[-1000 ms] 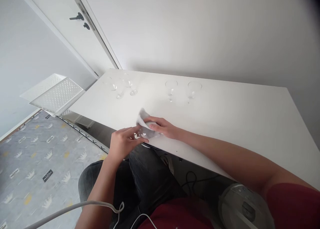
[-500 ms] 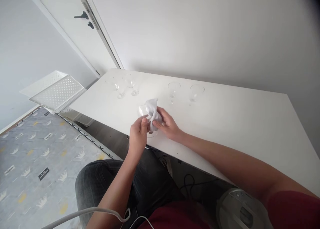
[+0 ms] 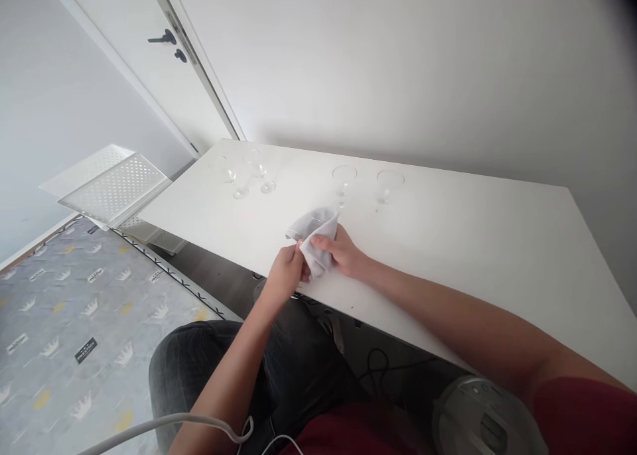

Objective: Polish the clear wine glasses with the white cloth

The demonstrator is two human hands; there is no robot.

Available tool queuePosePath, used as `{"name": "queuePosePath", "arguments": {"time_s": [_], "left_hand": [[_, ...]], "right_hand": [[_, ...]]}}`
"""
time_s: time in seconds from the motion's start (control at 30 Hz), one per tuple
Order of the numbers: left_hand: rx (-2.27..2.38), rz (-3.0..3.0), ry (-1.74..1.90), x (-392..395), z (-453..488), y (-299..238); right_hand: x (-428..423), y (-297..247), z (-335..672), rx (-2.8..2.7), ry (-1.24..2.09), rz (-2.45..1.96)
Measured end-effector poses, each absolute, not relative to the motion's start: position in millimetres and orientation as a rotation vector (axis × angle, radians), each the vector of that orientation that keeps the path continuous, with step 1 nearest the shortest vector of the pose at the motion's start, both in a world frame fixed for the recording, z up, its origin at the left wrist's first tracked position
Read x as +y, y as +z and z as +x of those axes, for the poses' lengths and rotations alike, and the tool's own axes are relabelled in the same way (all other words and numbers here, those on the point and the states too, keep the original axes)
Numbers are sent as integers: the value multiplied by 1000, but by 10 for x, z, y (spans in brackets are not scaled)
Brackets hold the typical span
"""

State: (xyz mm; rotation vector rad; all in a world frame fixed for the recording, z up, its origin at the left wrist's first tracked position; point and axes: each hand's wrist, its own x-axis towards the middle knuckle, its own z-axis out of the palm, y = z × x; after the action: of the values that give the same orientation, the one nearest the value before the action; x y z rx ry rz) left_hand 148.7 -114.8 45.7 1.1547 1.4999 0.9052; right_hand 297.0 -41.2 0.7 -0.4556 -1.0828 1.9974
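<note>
four glasses (image 3: 342, 188): on desk (image 3: 472, 243), near wall (image 3: 398, 77)
left hand (image 3: 286, 269), right hand (image 3: 346, 251): grip holding cloth (image 3: 312, 226)
cloth: spread wider than before

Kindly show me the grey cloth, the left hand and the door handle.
Grey cloth (image 3: 318, 260), head view: lower fold.
Left hand (image 3: 285, 270), head view: back of the hand.
Door handle (image 3: 162, 38), head view: its lever.

The cloth (image 3: 317, 259) is pale grey, the desk (image 3: 448, 243) white, the glasses (image 3: 344, 182) clear; the mattress (image 3: 60, 322) is grey with white crowns (image 3: 91, 307) and yellow patches (image 3: 42, 398), the door (image 3: 124, 17) white with a black handle (image 3: 168, 37), the sleeve (image 3: 582, 408) dark red, the trousers (image 3: 199, 355) charcoal
</note>
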Motion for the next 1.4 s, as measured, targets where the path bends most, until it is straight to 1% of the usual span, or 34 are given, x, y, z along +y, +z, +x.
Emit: {"name": "queuePosePath", "arguments": {"time_s": [0.07, 0.13, 0.2, 0.3, 0.37, 0.43, 0.5, 0.57, 0.67, 0.77, 0.9, 1.13, 1.2, 1.33, 1.4], "left_hand": [[1775, 1422, 996, -1150, 1565, 402], [1811, 1478, 1037, -1134, 1623, 355], [1670, 1382, 1025, -1095, 1651, 326], [1322, 1135, 945, -1019, 1636, 330], [1209, 1044, 926, -989, 1603, 358], [1314, 1124, 986, -986, 1571, 387], [1525, 1295, 1081, -1005, 1553, 402], [1656, 1446, 1129, -1030, 1550, 393], [1655, 1540, 1131, -1048, 1562, 354], [1631, 1460, 1195, -1036, 1562, 336], [1742, 1355, 1314, -1028, 1536, 388], [2009, 1575, 1429, -1068, 1410, 418], [1930, 1523, 1473, -1040, 1351, 423], [1300, 1276, 1397, -944, 1312, 489], [1162, 1194, 1365, -929, 1359, 533]], "right_hand": [[-421, -13, 2942, -1075, 1847, -579], [-422, -13, 2942, -990, 1764, -625], [-407, 9, 2971, -911, 1826, -609], [-366, 51, 3021, -874, 2089, -582], [-356, 62, 3021, -877, 2159, -580], [-368, 52, 2992, -937, 2023, -596], [-393, 30, 2953, -1042, 1849, -595], [-417, 0, 2923, -1098, 1761, -575], [-431, -59, 2898, -1034, 1829, -601], [-432, -121, 2874, -1045, 1917, -645], [-419, -154, 2850, -1178, 1932, -564], [-359, -100, 2877, -947, 1941, -618], [-367, -87, 2878, -915, 1974, -589], [-410, -68, 2870, -939, 2274, -506], [-436, -69, 2860, -1017, 2326, -459]]}}
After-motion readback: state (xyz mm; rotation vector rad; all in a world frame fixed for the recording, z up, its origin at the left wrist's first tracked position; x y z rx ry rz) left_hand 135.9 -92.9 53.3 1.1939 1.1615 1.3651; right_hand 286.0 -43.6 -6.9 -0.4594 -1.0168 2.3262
